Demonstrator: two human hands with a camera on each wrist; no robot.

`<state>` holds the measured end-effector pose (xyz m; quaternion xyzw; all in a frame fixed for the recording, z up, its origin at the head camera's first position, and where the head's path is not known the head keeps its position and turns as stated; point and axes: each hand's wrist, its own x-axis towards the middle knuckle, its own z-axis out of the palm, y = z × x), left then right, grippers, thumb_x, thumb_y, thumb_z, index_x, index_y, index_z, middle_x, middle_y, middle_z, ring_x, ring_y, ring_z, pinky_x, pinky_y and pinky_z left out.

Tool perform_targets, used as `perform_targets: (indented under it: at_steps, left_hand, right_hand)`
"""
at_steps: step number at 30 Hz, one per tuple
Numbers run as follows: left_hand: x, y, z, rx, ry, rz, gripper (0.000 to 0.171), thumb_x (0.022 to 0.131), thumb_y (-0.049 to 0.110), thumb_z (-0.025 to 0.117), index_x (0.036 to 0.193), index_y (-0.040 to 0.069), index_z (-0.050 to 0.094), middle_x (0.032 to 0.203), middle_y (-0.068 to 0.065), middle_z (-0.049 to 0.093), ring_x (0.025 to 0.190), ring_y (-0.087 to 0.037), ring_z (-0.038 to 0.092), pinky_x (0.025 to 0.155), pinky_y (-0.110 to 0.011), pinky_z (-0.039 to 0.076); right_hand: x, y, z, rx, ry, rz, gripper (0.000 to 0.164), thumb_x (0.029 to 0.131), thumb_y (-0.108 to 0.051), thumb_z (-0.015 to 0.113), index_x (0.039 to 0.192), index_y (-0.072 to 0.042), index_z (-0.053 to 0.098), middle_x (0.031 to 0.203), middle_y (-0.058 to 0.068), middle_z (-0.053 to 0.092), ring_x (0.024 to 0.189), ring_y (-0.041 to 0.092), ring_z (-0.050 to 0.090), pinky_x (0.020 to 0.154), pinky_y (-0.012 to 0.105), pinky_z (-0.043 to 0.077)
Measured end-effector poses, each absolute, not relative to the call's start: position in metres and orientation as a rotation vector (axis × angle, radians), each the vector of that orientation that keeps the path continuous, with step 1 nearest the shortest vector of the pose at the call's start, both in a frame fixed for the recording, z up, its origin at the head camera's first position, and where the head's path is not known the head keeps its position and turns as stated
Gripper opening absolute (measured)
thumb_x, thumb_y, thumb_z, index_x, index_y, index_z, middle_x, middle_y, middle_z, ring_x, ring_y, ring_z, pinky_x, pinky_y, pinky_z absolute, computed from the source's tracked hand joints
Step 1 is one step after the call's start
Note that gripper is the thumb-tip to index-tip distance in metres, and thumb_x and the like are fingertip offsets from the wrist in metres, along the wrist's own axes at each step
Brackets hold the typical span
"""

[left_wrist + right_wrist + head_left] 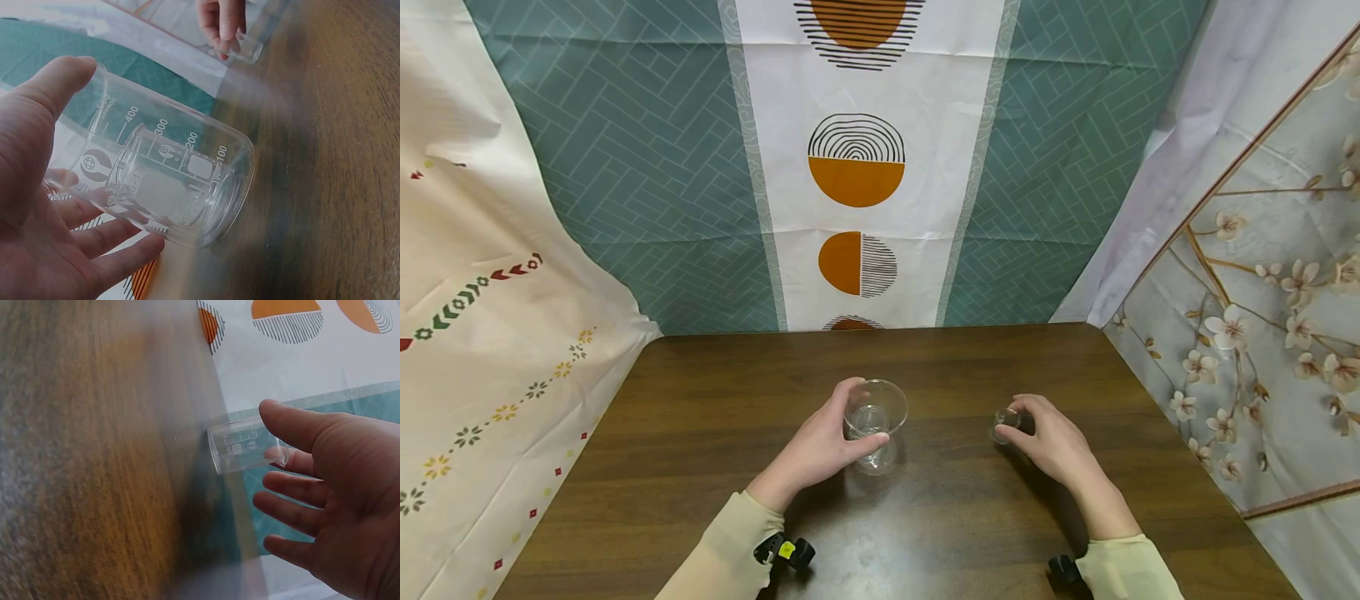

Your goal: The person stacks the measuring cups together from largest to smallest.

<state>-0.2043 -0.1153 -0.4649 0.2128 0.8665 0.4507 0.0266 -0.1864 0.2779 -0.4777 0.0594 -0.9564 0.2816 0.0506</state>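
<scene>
In the head view, my left hand (820, 446) grips a large clear glass beaker (897, 418) near its rim, thumb on the near side and fingers on the far side. White markings up to 500 show on its wall in the left wrist view. Inside it sits a smaller glass beaker (165, 187), also printed in white. To the right, my right hand (1060, 446) pinches a tiny glass beaker (240, 449) by its rim between thumb and index finger. The other fingers of that hand are spread apart from the glass. Both beakers stand upright at the tabletop.
The dark brown wooden table (955, 517) reaches back to a green and white patterned cloth (880, 225). A cream cloth (497, 333) hangs at the left, and a floral cloth (1247, 350) at the right. A wrist camera (786, 550) is strapped to the left sleeve.
</scene>
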Motion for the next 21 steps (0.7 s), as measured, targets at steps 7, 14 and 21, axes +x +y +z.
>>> perform_targets:
  at_steps: [7,14,21]
  left_hand:
    - [-0.2043,-0.1151,-0.4654,0.651,2.681,1.397,0.087,0.093,0.048,0.090,0.160,0.021,0.040,0.152,-0.003,0.063,0.132,-0.026,0.064,0.108,-0.054,0.052]
    - [-0.2042,-0.1154,-0.4651,0.650,2.680,1.396,0.088,0.093,0.048,0.089,0.160,0.021,0.040,0.152,-0.003,0.063,0.129,-0.027,0.065,0.106,-0.053,0.053]
    - [-0.2040,-0.1160,-0.4650,0.661,2.676,1.392,0.087,0.093,0.048,0.089,0.160,0.022,0.040,0.152,-0.003,0.063,0.128,-0.026,0.065,0.106,-0.052,0.053]
  right_hand:
    - [-0.1869,0.2762,-0.4758,0.190,-2.894,0.854,0.041,0.101,-0.040,0.082,0.124,-0.009,0.071,0.154,0.021,0.060,0.143,0.047,0.056,0.109,0.068,0.048]
    - [-0.1875,0.2745,-0.4720,0.198,-2.895,0.848,0.041,0.102,-0.042,0.081,0.125,-0.010,0.071,0.155,0.019,0.060,0.144,0.045,0.056,0.110,0.067,0.047]
    - [-0.1876,0.2724,-0.4676,0.214,-2.885,0.840,0.041,0.102,-0.044,0.081,0.125,-0.011,0.071,0.156,0.017,0.060,0.144,0.043,0.056,0.109,0.067,0.048]
